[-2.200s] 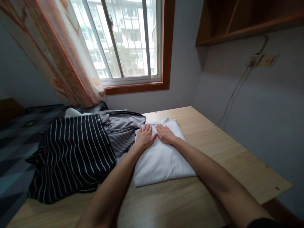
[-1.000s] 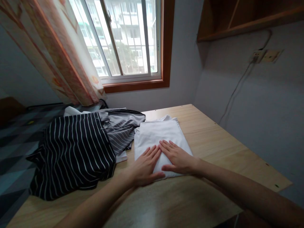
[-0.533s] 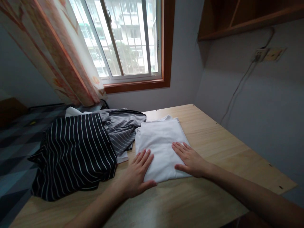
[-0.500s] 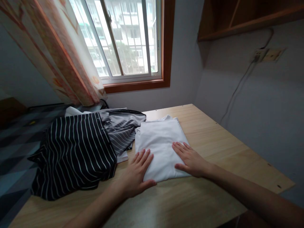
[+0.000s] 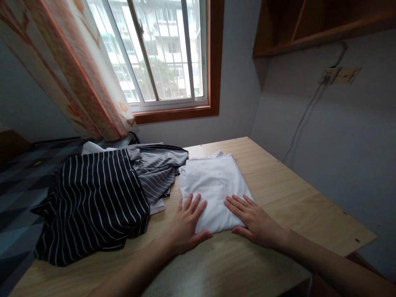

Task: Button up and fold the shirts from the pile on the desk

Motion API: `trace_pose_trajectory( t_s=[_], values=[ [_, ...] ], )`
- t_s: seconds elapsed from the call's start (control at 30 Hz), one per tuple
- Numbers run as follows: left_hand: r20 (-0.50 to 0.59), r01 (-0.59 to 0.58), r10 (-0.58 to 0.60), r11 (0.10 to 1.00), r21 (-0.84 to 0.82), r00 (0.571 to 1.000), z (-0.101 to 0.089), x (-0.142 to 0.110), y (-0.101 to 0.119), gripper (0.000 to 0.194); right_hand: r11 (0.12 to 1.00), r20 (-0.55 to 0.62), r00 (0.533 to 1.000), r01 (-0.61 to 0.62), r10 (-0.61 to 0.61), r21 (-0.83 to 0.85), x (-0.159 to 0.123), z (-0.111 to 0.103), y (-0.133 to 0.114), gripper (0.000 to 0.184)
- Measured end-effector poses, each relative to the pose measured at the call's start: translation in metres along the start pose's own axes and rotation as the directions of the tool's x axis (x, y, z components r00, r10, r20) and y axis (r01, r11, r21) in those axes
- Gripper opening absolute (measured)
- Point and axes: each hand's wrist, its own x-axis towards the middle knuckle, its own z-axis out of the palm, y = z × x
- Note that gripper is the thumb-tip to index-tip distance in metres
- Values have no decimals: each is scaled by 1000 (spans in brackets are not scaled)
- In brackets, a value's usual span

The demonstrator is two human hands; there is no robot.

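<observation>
At the lower center of the frame, a person's left hand point(image 5: 187, 227) and right hand point(image 5: 256, 220) lie flattened, fingers extended and grasping nothing, at the near corners of one folded white cloth point(image 5: 213, 177). The cloth lies just beyond and between the two hands, at the center of the frame, its lower corners partly hidden beneath the fingers and its far edge slightly rumpled. Underneath is one pale wooden bench point(image 5: 198, 268), bare across the lower center and right.

At left center, one black garment with white stripes point(image 5: 99, 202) spreads over the bench's left side, two round snaps visible along its border. Gray striped fabric point(image 5: 157, 173) adjoins it, reaching close to the white cloth's upper-left corner; whether it belongs to the same garment cannot be told. White material shows in two places around that heap, which crowds the space left of the folded cloth.

Farther off, a checked bedcover point(image 5: 18, 247) fills the left edge. One floral curtain point(image 5: 71, 62) hangs at upper left beside one wood-framed window point(image 5: 163, 66). At upper right, one cable point(image 5: 305, 117) trails below two wall sockets point(image 5: 347, 75) and one wooden shelf point(image 5: 328, 39).
</observation>
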Motion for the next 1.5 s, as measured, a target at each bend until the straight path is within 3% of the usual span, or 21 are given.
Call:
trace_pose_trajectory(
  t_s=[0.13,0.3,0.53,0.67,0.77,0.83,1.0,1.27,1.4,1.5],
  values=[
    [-28,-38,38,999,-7,999,2,29,15,86,997,18,997,-77,77,-21,-12,-7,25,68],
    [-75,-62,61,998,-19,995,8,88,42,87,965,65,967,-237,245,-107,-24,-22,78,60],
    [-163,-72,71,997,1,984,17,190,60,89,832,57,844,-512,534,-212,-6,-33,159,61],
    [-190,-54,54,999,3,980,17,232,67,89,828,102,825,-536,555,-166,6,-44,205,64],
    [-205,-54,53,999,0,977,18,253,72,90,827,126,818,-556,562,-79,10,-50,235,61],
    [-217,-56,54,998,-3,975,20,264,76,91,796,113,789,-602,604,-54,12,-50,248,63],
    [-221,-49,47,999,-6,974,22,285,82,95,706,-28,717,-691,696,-154,22,-39,263,71],
    [-213,-59,53,998,-24,976,18,293,81,97,696,-115,726,-685,678,-216,23,-32,268,70],
    [-189,-96,90,995,-21,978,18,274,79,92,685,-122,720,-690,683,-234,21,-32,268,69],
    [-162,-182,178,983,-13,971,22,233,75,86,692,-134,723,-689,678,-216,19,-30,269,68]
  ],
)
